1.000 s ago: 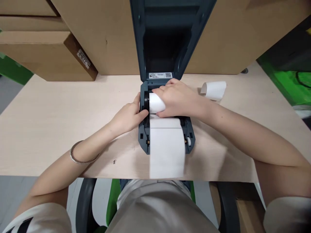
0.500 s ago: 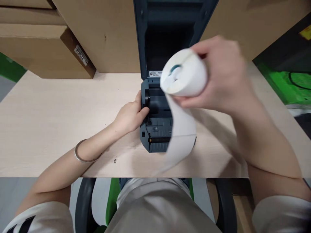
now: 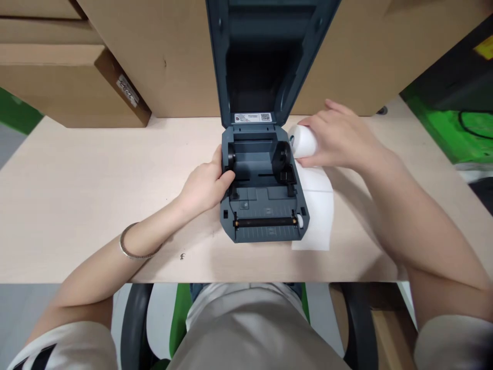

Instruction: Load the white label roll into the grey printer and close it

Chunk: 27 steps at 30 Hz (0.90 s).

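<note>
A dark grey label printer (image 3: pixel 265 198) stands on the table with its lid (image 3: pixel 265 61) raised. Inside are black roll holders at left and right, and a black platen roller (image 3: pixel 265 222) lies across the front. My left hand (image 3: pixel 208 182) grips the printer's left side wall, thumb over the rim. On the other side, my right hand (image 3: pixel 339 136) is closed around a white label roll (image 3: pixel 304 141), low beside the printer's right rear corner. A loose strip of labels (image 3: pixel 318 205) runs from the roll toward me, partly hidden by the printer.
Behind the printer rises a large cardboard box (image 3: pixel 165 67). More cardboard boxes (image 3: pixel 50 85) are stacked at the back left. At the far right are a green surface (image 3: pixel 439 128) with a black cable and a dark box (image 3: pixel 450 77). The table's front edge runs close to my body.
My right hand has brought the label roll down and back, from above the printer to its right side. The hanging strip now lies along that side. My left hand stays on the printer.
</note>
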Available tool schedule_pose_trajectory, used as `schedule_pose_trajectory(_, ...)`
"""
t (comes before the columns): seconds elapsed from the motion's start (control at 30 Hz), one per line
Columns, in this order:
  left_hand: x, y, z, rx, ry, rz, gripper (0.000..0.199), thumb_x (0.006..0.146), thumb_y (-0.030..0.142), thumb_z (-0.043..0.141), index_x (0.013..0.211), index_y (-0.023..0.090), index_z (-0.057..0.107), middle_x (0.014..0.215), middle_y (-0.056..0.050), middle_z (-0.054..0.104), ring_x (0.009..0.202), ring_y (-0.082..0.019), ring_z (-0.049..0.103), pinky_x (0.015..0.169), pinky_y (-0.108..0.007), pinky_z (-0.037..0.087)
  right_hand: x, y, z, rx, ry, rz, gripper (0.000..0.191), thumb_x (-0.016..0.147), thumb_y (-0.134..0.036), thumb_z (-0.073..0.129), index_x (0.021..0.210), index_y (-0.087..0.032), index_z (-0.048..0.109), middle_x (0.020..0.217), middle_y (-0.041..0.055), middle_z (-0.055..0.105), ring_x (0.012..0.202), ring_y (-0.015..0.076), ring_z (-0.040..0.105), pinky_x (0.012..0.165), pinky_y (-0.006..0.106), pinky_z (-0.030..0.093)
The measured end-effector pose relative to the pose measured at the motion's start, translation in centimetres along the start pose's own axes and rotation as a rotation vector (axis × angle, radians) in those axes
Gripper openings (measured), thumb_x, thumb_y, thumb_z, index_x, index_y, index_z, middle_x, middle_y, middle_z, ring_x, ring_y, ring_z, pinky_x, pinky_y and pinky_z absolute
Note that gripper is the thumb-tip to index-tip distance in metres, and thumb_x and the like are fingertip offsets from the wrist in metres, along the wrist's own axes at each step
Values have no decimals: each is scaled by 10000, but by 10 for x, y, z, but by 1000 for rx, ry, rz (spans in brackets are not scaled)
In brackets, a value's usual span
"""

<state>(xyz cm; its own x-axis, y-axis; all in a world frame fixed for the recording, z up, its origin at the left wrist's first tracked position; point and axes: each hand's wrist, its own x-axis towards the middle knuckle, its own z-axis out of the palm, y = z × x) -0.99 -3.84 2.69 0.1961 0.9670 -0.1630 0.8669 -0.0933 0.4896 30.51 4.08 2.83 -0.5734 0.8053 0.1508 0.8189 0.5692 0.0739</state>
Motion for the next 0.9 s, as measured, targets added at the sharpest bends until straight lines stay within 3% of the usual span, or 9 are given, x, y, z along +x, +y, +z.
schedule_pose_trajectory(0.17,1,-1,1,16,4,-2,807,884,389,352,1649,161,229,985,-115,758,962,-354,718,854,-475,561,29,-6,16,104,-121,-6,725,709,-482,809,1338,-162,644,1268,129,698,1230,389,613,1220,625,358)
schedule_pose_trajectory(0.3,0,-2,1,23,2,-7,818,886,393,350,1657,160,206,984,-118,760,950,-358,716,848,-480,562,19,-2,5,226,-155,19,821,771,-474,803,1481,-141,562,1435,181,604,1322,410,566,1136,598,450)
schedule_pose_trajectory(0.4,0,-1,1,15,2,-6,820,880,390,355,1655,164,212,995,-116,764,941,-358,715,838,-480,563,-7,24,-13,458,48,164,804,890,-431,748,1568,-117,451,1537,215,504,1352,284,579,1119,418,484)
schedule_pose_trajectory(0.47,1,0,2,12,5,-3,819,879,389,355,1654,163,216,1014,-117,764,950,-358,715,848,-482,562,-25,49,-20,549,226,430,573,970,-291,645,1491,-90,519,1425,210,603,1229,178,653,1024,325,502)
schedule_pose_trajectory(0.5,1,0,2,17,7,-3,818,880,389,353,1654,162,215,1025,-119,763,957,-359,715,855,-485,561,-33,61,-22,540,249,569,487,992,-247,597,1451,-90,558,1369,204,641,1171,150,670,991,318,499)
schedule_pose_trajectory(0.6,1,1,2,35,9,-16,819,886,394,349,1659,166,204,1040,-122,763,979,-366,713,864,-491,559,-50,87,-15,483,56,766,371,955,-248,651,1273,-63,701,1208,206,713,1029,156,676,953,371,478)
schedule_pose_trajectory(0.67,1,1,1,32,10,-21,814,889,399,353,1658,173,211,1044,-119,766,986,-364,714,867,-489,561,-54,90,-4,525,-129,743,331,913,-279,708,1173,-80,758,1132,171,742,950,149,667,920,353,478)
schedule_pose_trajectory(0.73,0,1,1,21,12,-19,810,890,400,359,1657,182,218,1055,-115,768,991,-361,715,876,-489,563,-54,85,10,566,-225,699,327,903,-294,713,1181,-128,765,1137,126,751,921,132,663,858,295,483)
schedule_pose_trajectory(0.9,0,1,2,7,22,-25,809,881,390,369,1652,182,238,1057,-121,772,996,-368,716,887,-501,563,-51,78,31,430,-79,714,391,737,-114,806,1126,-129,781,1087,128,755,900,159,645,824,289,469)
